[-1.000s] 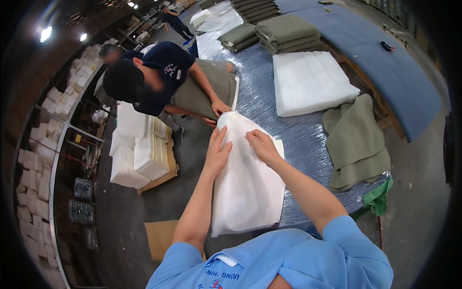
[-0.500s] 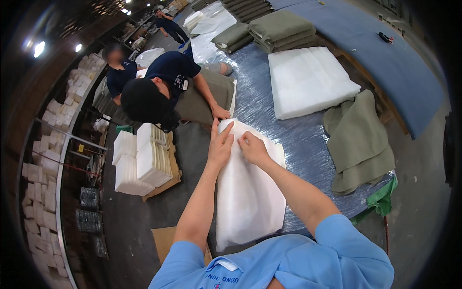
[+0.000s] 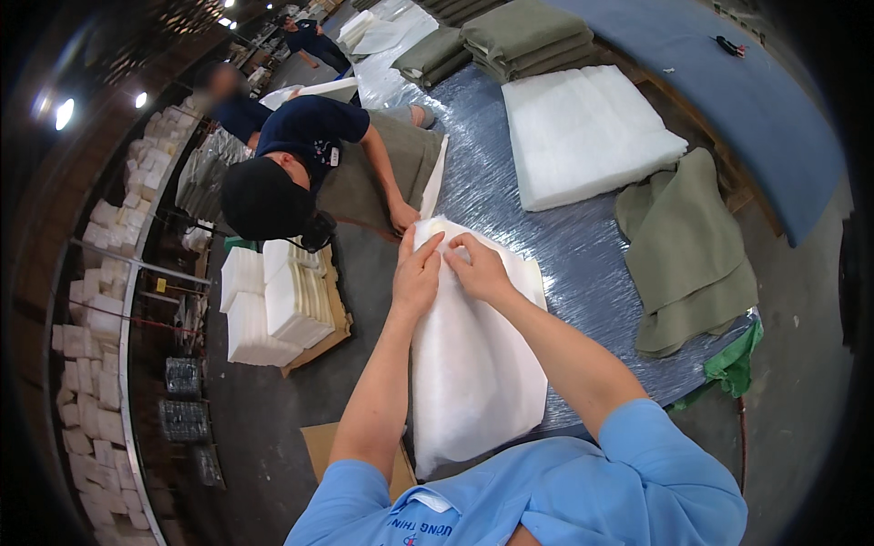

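A white padded cushion insert in a clear plastic bag (image 3: 473, 364) lies lengthwise on the shiny table (image 3: 583, 246) in front of me. My left hand (image 3: 417, 273) and my right hand (image 3: 476, 268) are pressed close together at its far end, fingers pinching the bag's edge. A co-worker in a dark blue shirt (image 3: 309, 150) leans over the table's left side, one hand (image 3: 402, 217) touching the same far end of the bag.
A thick white foam pad (image 3: 583, 132) lies farther back. Olive fabric (image 3: 687, 255) is draped at the right edge, with folded olive stacks (image 3: 523, 36) at the back. White pads (image 3: 273, 305) are piled on a floor pallet at left. Another person (image 3: 309, 36) stands far back.
My two hands have drawn closer together at the bag's far end. The co-worker has shifted and bent lower beside the table.
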Demonstrator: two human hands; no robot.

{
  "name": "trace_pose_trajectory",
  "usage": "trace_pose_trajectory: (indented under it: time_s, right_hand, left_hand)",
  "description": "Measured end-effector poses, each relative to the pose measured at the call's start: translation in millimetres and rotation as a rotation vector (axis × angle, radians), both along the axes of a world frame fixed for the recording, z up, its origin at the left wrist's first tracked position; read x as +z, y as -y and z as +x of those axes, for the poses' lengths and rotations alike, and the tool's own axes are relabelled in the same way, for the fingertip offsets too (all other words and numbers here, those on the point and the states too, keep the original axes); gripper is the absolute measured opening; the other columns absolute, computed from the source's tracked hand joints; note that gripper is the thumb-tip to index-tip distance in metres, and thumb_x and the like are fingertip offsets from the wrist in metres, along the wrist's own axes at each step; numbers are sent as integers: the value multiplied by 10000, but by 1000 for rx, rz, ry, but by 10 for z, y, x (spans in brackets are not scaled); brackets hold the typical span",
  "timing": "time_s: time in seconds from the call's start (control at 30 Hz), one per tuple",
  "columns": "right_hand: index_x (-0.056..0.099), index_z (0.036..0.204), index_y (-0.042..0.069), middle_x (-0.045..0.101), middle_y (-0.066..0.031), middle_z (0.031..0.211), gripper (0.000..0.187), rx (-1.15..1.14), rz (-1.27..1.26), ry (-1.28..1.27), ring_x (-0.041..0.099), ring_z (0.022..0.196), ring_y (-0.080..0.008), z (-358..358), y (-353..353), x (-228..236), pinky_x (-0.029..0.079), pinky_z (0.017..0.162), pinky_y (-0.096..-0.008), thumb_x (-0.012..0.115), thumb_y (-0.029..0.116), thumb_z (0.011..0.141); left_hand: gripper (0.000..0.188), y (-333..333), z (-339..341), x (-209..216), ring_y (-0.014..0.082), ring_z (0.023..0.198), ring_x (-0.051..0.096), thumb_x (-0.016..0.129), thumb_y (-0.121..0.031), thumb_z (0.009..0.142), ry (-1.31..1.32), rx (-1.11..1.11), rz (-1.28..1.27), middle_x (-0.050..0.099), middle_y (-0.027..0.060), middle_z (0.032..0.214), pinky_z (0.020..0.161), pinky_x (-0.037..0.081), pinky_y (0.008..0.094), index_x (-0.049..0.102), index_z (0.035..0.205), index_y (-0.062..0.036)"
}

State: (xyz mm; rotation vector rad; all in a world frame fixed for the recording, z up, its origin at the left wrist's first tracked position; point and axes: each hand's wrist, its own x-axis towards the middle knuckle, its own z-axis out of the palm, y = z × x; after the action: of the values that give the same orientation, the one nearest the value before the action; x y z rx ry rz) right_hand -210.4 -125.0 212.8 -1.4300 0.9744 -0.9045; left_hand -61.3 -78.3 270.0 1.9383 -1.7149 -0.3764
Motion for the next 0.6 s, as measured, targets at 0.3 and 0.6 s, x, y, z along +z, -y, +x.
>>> trace_pose_trajectory:
  time_s: [0.3,0.6]
  right_hand:
    - [665,1049,62,748,-186,974,192,-156,260,-80,718,930,-340,-369,-81,-992,548,840,-442,647,248,1004]
    - [648,1049,53,719,-161,886,177,-210,60,-1,690,795,-251,-346,-260,-469,524,738,-391,644,228,1016]
  left_hand:
    - [386,141,-164,-14,371,1515,393,526,-199,1051,43,-38,2,311,226,1685,1224,344,398,708,1388,-146]
    - [384,214,-369,-9,381,1531,366,523,-189,1054,26,-84,-13,308,231,1682,1233,328,399,703,1389,-129]
